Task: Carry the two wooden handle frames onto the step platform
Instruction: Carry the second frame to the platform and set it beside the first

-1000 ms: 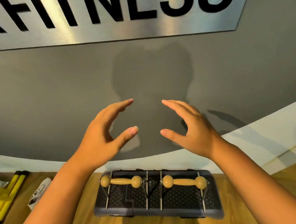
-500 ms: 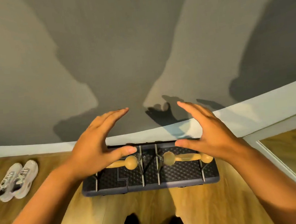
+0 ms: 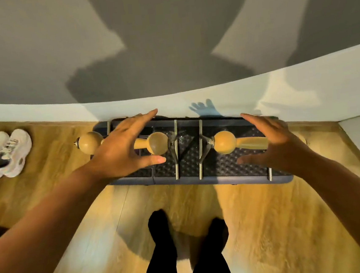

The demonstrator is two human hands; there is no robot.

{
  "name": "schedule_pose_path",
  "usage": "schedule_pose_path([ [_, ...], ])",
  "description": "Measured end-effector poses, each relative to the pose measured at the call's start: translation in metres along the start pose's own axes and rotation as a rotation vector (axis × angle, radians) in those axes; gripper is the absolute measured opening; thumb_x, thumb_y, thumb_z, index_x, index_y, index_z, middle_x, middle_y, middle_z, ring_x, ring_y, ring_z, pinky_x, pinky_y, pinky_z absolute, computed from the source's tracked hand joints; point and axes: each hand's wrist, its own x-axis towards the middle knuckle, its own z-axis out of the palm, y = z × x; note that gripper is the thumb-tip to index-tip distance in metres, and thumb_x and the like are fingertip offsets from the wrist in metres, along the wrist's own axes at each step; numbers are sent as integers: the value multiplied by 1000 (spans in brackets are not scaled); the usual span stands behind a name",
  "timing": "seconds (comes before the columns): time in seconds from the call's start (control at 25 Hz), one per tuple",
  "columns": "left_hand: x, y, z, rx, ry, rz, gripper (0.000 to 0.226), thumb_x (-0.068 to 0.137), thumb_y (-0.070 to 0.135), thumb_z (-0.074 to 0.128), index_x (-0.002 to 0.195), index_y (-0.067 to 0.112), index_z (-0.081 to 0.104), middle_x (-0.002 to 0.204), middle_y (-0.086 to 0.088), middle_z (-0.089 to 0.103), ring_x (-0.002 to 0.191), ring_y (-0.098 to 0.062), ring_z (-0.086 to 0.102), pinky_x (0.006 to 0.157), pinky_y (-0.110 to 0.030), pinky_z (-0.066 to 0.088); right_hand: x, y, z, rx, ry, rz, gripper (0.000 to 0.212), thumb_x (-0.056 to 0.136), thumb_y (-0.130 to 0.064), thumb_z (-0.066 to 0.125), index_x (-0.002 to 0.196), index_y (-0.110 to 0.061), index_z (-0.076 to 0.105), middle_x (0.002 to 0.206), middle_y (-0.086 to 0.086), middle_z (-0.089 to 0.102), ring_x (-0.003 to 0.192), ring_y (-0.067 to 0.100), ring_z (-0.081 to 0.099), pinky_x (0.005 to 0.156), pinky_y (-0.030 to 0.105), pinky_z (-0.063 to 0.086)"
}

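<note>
Two wooden handle frames stand side by side on a dark textured step platform (image 3: 212,166) against the wall. Each has a tan wooden bar with ball ends on thin metal legs. My left hand (image 3: 121,150) hovers spread over the middle of the left handle frame (image 3: 158,146), fingers apart, not closed on the bar. My right hand (image 3: 278,142) hovers over the right end of the right handle frame (image 3: 225,142), also spread, hiding that end. I cannot tell if either palm touches the wood.
A pair of white sneakers (image 3: 4,153) sits on the wooden floor at the left. A white baseboard (image 3: 302,89) and grey wall run behind the platform. My feet in black socks (image 3: 161,228) stand just before it. A white frame edge (image 3: 359,138) is at the right.
My view has tipped further down and closer. Both hands have dropped from above the platform to just over the wooden bars, staying spread.
</note>
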Motion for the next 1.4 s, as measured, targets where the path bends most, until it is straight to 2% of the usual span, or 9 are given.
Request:
schedule_pose_path([
  [0.12,12,-30,34,37,-69,-69,134,65,66,82,165,42,-3,172,1,26,159,-28,20,123,-48,27,20,41,35,-185,-41,5,129,59,-98,61,165,-36,19,163,6,43,145,35,44,108,61,46],
  [0.32,25,-68,69,225,-120,-124,142,64,65,85,163,43,-14,175,-2,16,162,-30,5,127,-60,13,53,66,62,-361,-119,52,145,42,-110,41,164,-41,5,168,18,32,153,42,32,117,66,33],
  [0.44,32,-85,72,320,-127,-174,141,67,62,87,164,40,-13,174,-5,19,161,-34,9,126,-61,10,61,67,68,-387,-132,112,144,44,-103,58,163,-42,4,170,17,25,156,41,24,118,70,28],
  [0.56,41,-105,70,387,-158,-195,136,69,61,87,165,38,-6,173,-6,23,159,-38,19,125,-65,15,65,67,70,-374,-123,185,136,56,-79,83,163,-42,7,172,13,17,158,39,17,119,70,25],
  [0.76,61,-132,65,521,-252,-195,113,72,65,83,163,36,22,168,-3,35,151,-38,36,117,-67,34,74,67,74,-423,-120,249,128,62,-72,86,163,-42,13,172,10,16,158,38,15,118,72,26],
  [1.0,71,-139,69,553,-290,-201,92,78,67,76,156,36,38,160,-3,48,136,-38,54,103,-63,50,75,63,80,-458,-72,294,116,67,-69,85,160,-40,23,166,8,30,156,37,21,114,73,30],
  [1.2,70,-128,67,487,-271,-242,80,84,63,74,152,35,43,140,-1,65,115,-32,66,89,-50,58,77,62,82,-464,-48,334,91,79,-54,83,156,-38,36,154,6,47,144,36,41,107,65,39],
  [1.32,67,-118,64,554,-261,-292,60,93,58,67,147,41,46,108,3,71,89,-22,63,76,-39,56,78,61,81,-472,-42,315,40,91,-45,75,128,-36,62,122,0,68,120,30,60,104,58,39],
  [1.4,68,-112,61,566,-299,-294,35,97,54,62,129,40,59,92,8,65,82,-17,60,76,-37,56,77,60,79,-469,-69,310,16,94,-44,72,105,-37,64,99,-7,66,107,26,65,105,56,38],
])
